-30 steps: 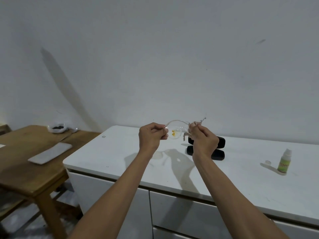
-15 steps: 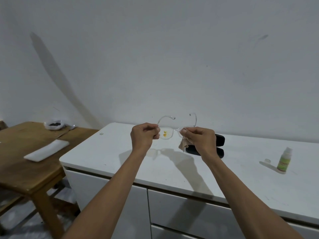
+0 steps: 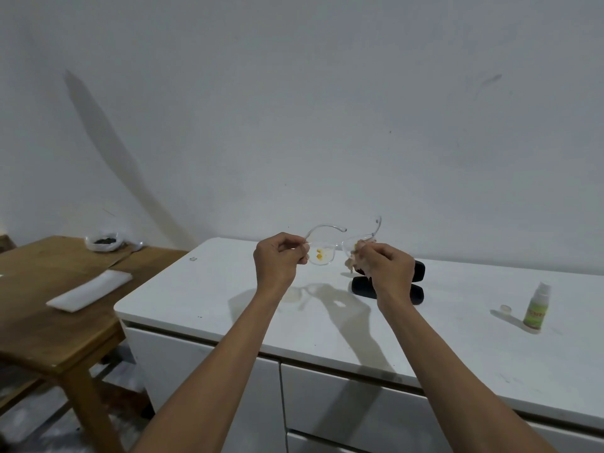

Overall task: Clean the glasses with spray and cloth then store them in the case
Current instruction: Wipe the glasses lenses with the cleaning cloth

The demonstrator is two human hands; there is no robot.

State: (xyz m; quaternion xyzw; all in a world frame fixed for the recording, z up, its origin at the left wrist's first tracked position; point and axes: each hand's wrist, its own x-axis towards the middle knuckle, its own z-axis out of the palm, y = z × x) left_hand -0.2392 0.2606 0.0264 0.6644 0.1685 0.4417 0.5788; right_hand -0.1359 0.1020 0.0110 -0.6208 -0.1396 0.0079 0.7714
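Head view: we hold the clear-framed glasses [image 3: 323, 253] in the air above the white cabinet top [image 3: 228, 299], our left hand [image 3: 277, 259] pinching the frame at its left end beside a lens marked with yellow spots, our right hand [image 3: 387, 266] curled round a beige cloth [image 3: 353, 261] pressed against the other lens. Behind the right hand the black case [image 3: 418, 273] lies open on the cabinet, and well to the right stand the spray bottle [image 3: 536, 308] and, just beside it, its small cap [image 3: 506, 309]. At left, a wooden table [image 3: 49, 338] carries a white folded cloth [image 3: 90, 289] and a small bowl [image 3: 101, 242].
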